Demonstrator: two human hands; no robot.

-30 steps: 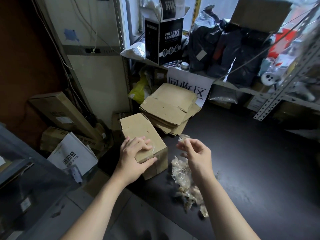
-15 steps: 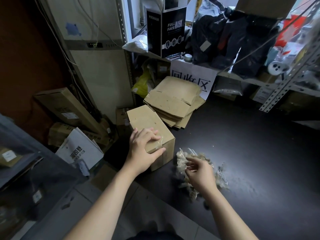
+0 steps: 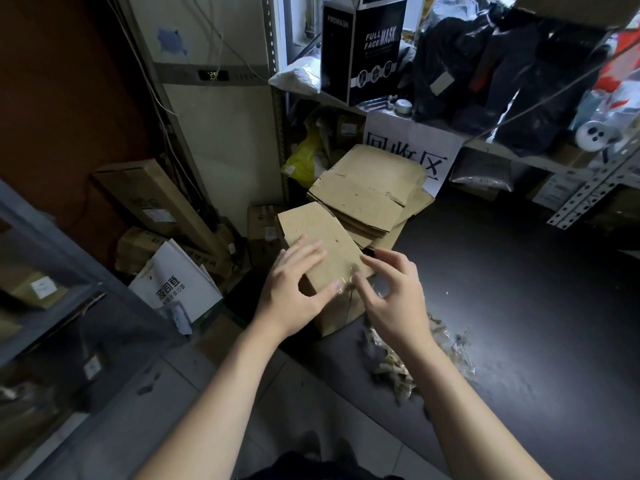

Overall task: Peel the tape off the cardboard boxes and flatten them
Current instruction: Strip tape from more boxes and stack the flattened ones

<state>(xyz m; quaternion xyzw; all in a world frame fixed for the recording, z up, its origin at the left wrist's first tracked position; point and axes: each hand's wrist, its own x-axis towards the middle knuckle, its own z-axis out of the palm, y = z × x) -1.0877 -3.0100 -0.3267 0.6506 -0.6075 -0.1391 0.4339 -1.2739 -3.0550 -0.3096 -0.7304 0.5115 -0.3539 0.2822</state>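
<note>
The left hand (image 3: 294, 292) lies flat on the cardboard box (image 3: 322, 233) at frame centre, fingers straight, thumb along its near edge. The right hand (image 3: 391, 296) has its thumb at the glossy tape (image 3: 349, 284) on the box's near corner; whether it pinches the tape cannot be told. Its forearm hides part of the peeled tape heap (image 3: 391, 372) at lower right. Flattened boxes (image 3: 363, 192) are stacked just behind.

Box (image 3: 322, 237) is matt brown cardboard w/ glossy clear tape (image 3: 349, 284); worktop (image 3: 519, 271) dark, matt; tape scraps (image 3: 398, 368) crinkly, shiny plastic.
</note>
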